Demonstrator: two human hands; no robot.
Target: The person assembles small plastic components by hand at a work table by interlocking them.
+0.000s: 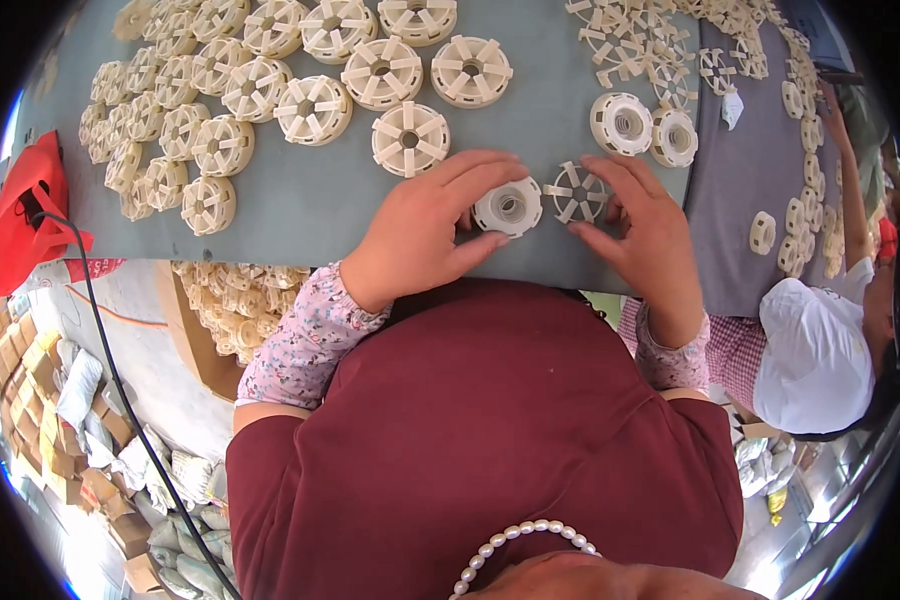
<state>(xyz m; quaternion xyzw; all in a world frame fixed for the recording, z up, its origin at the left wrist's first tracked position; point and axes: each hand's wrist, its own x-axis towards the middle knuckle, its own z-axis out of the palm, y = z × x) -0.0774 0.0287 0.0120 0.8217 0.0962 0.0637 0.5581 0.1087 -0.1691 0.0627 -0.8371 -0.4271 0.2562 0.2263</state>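
My left hand (pixel 420 225) curls its thumb and fingers round the rim of a round white plastic housing (pixel 530 207) with a coil spring in its middle. Beside it, my right hand (pixel 650 230) holds a thin spoked plastic ring (pixel 577 193) between thumb and fingers. The two parts sit close together near the table's front edge, slightly apart. Just beyond my right hand lie two more round housings with springs, one at the left (pixel 620 124) and one at the right (pixel 674 138). A finished-looking spoked wheel (pixel 410 138) lies past my left hand.
Many cream spoked wheels (pixel 255 89) cover the far left of the grey-green table (pixel 300 225). Loose spoked rings (pixel 630 45) are heaped at the far right. A red bag (pixel 32 215) hangs at the left edge above a box of parts (pixel 235 310). A co-worker in a white cap (pixel 812 355) sits at the right.
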